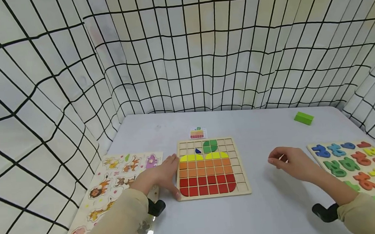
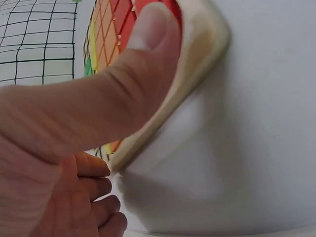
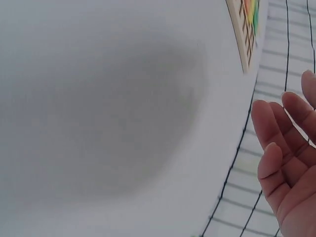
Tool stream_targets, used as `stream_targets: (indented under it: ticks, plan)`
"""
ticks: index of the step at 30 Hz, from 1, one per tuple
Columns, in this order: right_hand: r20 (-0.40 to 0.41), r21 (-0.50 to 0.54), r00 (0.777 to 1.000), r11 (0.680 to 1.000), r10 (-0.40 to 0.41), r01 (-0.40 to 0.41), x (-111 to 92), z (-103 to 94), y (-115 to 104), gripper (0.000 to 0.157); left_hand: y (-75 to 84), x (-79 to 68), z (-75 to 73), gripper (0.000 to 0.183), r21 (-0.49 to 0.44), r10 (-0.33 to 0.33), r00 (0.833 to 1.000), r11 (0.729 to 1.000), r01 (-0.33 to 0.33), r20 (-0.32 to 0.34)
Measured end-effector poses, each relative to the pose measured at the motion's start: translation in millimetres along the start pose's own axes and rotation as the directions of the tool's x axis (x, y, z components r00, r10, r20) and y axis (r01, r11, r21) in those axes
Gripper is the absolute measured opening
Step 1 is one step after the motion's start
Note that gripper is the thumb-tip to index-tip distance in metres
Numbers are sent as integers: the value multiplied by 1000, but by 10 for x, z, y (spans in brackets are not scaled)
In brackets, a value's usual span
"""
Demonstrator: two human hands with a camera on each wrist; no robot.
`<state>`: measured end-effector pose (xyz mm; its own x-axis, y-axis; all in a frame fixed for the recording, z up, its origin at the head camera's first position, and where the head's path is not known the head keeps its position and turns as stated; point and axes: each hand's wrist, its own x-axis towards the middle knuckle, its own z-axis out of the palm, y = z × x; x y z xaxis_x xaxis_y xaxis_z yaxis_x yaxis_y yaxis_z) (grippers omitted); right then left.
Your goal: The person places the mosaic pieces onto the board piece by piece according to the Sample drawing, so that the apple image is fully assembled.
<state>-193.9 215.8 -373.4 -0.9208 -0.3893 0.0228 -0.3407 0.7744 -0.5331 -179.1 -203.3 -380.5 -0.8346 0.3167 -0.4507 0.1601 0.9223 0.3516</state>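
A wooden grid board lies on the table. Red tiles fill its lower rows, with orange tiles above them and curved yellow pieces higher still. Near the top sit a green leaf-like shape and a small dark blue piece. My left hand is spread along the board's left edge, its thumb touching the near left corner. Right of the board, my right hand hovers over the table, fingers loosely bent and nothing held.
A small picture card lies just behind the board. An animal puzzle is under my left forearm. At the right are a colourful number puzzle and a green block. Black netting stands around the table.
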Motion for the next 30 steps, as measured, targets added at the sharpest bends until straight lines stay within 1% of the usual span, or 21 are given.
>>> stream_targets:
  ticks: [3,5,7,10,12,14,16,18,20,21,26,30]
  plan:
    - [-15,-46,1000,999,11,-11,11,-167,78,20,8,17,-111,122,20,6,1000,1000,-6,-11]
    - [-30,-90,999,996,9,-12,21,-280,104,25,33,25,-220,121,42,7,999,999,-5,-31]
    - [-47,-142,999,990,-2,-5,51,-386,112,34,64,0,-364,119,62,3,998,998,0,-56]
    - [-61,-231,998,973,0,-14,110,-537,89,52,100,-51,-585,119,102,4,992,995,9,-124]
    - [-71,-287,997,958,4,-24,167,-625,46,63,112,-94,-731,118,140,12,984,990,14,-180]
    - [-89,-331,996,943,1,-30,231,-692,-21,71,117,-134,-858,118,181,20,969,983,26,-247]
    - [-133,-373,991,928,-29,-23,310,-728,-101,75,116,-171,-969,118,216,22,951,975,47,-307]
    - [-174,-403,983,915,-57,-18,396,-743,-188,79,118,-207,-1054,118,233,16,936,970,71,-351]
    - [-203,-432,977,902,-70,-25,494,-743,-276,83,119,-230,-1109,119,240,8,926,967,90,-377]
    - [-208,-444,976,896,-67,-33,543,-742,-314,87,123,-239,-1123,119,238,1,924,966,98,-382]
    - [-194,-507,981,859,-28,-76,756,-703,-457,103,132,-265,-1127,123,224,-33,921,966,129,-388]
    - [-169,-538,985,840,-20,-75,822,-678,-506,107,127,-268,-1109,124,220,-44,920,966,139,-388]
